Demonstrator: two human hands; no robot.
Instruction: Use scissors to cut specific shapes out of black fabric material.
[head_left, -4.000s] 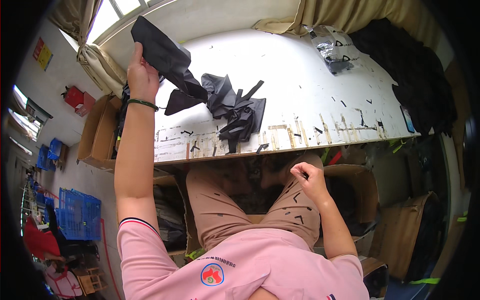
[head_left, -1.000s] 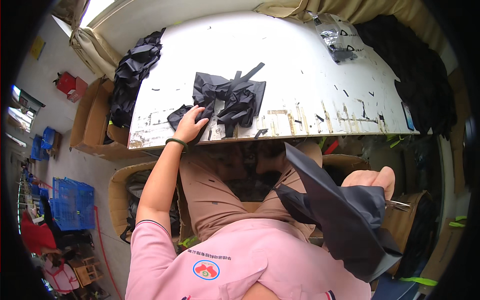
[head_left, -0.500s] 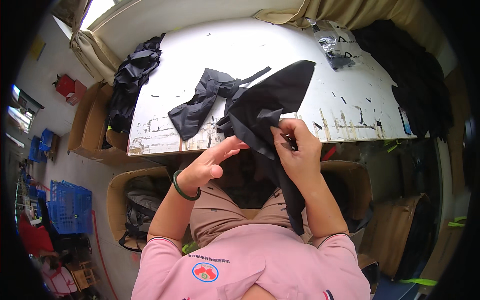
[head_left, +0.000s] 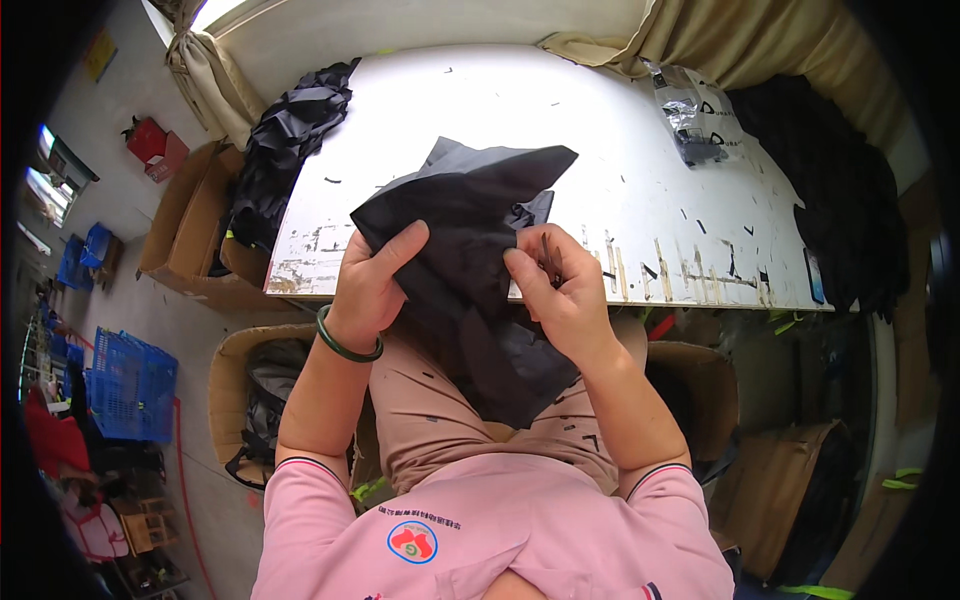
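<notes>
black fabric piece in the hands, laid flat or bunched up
Neither fully: the black fabric piece is held up between the left hand and right hand, upper part spread, lower part hanging in loose folds.

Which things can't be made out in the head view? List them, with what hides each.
All in the head view:
Left hand: its fingers are mostly hidden behind the crumpled black fabric piece.
Slim dark metal tool: mostly covered by the right hand; full shape unclear.
Open brown cardboard box under the right side of the white table: contents lost in shadow.
Red shape at far left: blurred.
</notes>
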